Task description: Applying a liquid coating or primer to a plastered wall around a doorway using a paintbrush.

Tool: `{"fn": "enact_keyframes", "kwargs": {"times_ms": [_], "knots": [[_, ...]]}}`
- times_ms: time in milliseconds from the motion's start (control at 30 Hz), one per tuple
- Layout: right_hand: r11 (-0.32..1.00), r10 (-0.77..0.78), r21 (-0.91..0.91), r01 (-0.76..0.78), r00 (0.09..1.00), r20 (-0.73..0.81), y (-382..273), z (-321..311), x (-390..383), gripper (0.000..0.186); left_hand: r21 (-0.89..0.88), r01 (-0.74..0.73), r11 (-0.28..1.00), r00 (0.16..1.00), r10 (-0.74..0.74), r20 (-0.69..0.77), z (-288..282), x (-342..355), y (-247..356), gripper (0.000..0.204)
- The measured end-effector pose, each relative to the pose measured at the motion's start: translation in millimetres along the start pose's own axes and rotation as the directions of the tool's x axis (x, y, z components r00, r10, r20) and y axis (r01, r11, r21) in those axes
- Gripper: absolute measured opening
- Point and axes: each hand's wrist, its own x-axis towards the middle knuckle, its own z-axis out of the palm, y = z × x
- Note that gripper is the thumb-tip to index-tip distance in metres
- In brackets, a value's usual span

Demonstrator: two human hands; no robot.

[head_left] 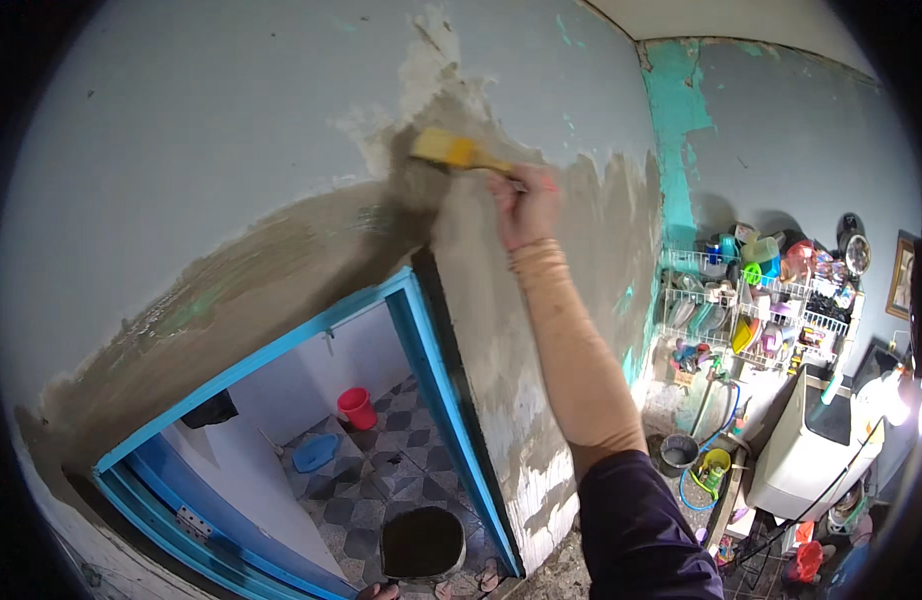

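My right hand (pixel 529 208) is closed around the handle of a paintbrush (pixel 444 148), arm stretched up. The brush's pale bristles lie against the wall, over a damp grey-brown patch (pixel 421 190) above the corner of the blue door frame (pixel 413 290). At the lower edge, only a few fingers of my left hand (pixel 378 592) show, gripping the near rim of a container (pixel 463 548). Dark grey, wet-looking mix (pixel 421 542) fills that container. The rest of the left hand is out of the picture.
Through the doorway, a red bucket (pixel 357 409) and a blue basin (pixel 316 453) stand on a patterned tile floor. To the right, wire racks (pixel 751 290) full of kitchenware hang above a white washing machine (pixel 806 450). A bright lamp (pixel 896 395) glows beside it.
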Motion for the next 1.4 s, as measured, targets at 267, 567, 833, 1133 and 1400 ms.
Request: {"fn": "enact_keyframes", "kwargs": {"times_ms": [267, 567, 833, 1133, 1400], "knots": [[0.999, 0.009, 0.032, 0.000, 0.962, -0.272, -40, -80, 10, 0.004, -0.046, -0.091, 0.995, 0.994, 0.093, 0.055, 11, -25, 8, 0.017], [0.997, 0.076, 0.007, -0.077, 0.964, -0.254, -27, -97, 6, 0.009, 0.149, -0.108, 0.983, 0.991, 0.118, -0.057, 11, -47, 7, 0.021], [0.988, -0.011, -0.156, 0.015, 0.999, 0.030, 9, -4, 1, 0.005, 0.088, -0.103, 0.991, 0.988, 0.112, -0.106, 4, -66, 1, 0.022], [0.988, 0.089, 0.135, -0.072, 0.988, -0.124, 0, 0, 26, 0.005, 0.257, -0.096, 0.962, 0.984, 0.130, -0.121, 10, -86, 0, 0.030], [0.982, 0.110, 0.180, -0.060, 0.953, -0.281, -36, -103, 10, 0.009, 0.085, -0.085, 0.993, 0.984, 0.097, -0.152, 27, -85, -7, 0.030]]}}
